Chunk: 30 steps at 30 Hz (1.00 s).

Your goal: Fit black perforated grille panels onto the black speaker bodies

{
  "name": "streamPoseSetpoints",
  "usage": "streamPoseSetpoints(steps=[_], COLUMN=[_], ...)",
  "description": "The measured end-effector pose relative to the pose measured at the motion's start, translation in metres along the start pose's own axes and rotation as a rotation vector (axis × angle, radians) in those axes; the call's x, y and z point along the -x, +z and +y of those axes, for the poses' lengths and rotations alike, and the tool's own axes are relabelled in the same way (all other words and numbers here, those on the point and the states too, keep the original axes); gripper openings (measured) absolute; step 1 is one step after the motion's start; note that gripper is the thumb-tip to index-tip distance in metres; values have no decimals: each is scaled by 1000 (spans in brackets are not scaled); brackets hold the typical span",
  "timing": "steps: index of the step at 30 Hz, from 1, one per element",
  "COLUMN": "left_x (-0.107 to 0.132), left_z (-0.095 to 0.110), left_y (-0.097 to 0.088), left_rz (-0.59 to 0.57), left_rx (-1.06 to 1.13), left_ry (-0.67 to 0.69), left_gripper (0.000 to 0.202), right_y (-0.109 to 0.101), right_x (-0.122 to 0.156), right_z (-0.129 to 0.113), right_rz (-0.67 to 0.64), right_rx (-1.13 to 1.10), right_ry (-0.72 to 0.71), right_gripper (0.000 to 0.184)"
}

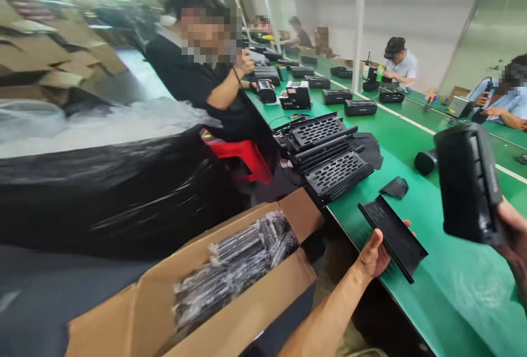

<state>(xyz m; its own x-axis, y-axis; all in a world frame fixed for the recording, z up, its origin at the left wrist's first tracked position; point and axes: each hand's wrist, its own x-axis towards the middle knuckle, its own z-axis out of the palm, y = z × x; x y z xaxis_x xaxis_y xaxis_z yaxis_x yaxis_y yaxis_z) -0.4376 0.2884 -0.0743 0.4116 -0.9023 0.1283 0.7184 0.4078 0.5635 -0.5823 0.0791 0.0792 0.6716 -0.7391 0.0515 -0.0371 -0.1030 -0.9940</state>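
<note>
My left hand (374, 255) is closed around a flat black panel (393, 233) with raised long edges, just above the green table's near edge. The thumb lies over one long side and fingertips show beyond the other. At the right, my right hand (513, 225) grips a black box-shaped speaker-like unit (467, 181) from its lower end and holds it up over the table. Past the panel lies a small black cloth-like scrap (394, 187). Stacked black perforated panels (340, 173) sit at the table's edge, farther off than my left hand.
An open cardboard box (267, 291) of plastic-wrapped parts stands left of the table (444, 302). Beyond are a red stool (242, 154) and a co-worker (189, 77). Several black units (360, 107) line the table, with other people at its far side. Black sheeting (102, 192) borders the left.
</note>
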Motion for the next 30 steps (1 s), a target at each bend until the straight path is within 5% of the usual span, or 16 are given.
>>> streamPoseSetpoints(steps=[3,6,10,30], left_x=[-4,-8,-9,-11], left_z=[-6,-10,-6,-6], left_y=[-2,-1,8,19], left_rz=[34,77,93,108], left_rx=[17,5,-16,18], left_ry=[77,97,85,146], left_gripper=[86,87,94,104], right_y=[12,31,48,63], right_x=[16,33,43,43], right_z=[0,-2,-1,15], right_rz=[-205,-354,-410,-555], right_rx=[319,614,801,946], right_ry=[-123,-270,-385,-364], right_gripper=[106,93,85,96])
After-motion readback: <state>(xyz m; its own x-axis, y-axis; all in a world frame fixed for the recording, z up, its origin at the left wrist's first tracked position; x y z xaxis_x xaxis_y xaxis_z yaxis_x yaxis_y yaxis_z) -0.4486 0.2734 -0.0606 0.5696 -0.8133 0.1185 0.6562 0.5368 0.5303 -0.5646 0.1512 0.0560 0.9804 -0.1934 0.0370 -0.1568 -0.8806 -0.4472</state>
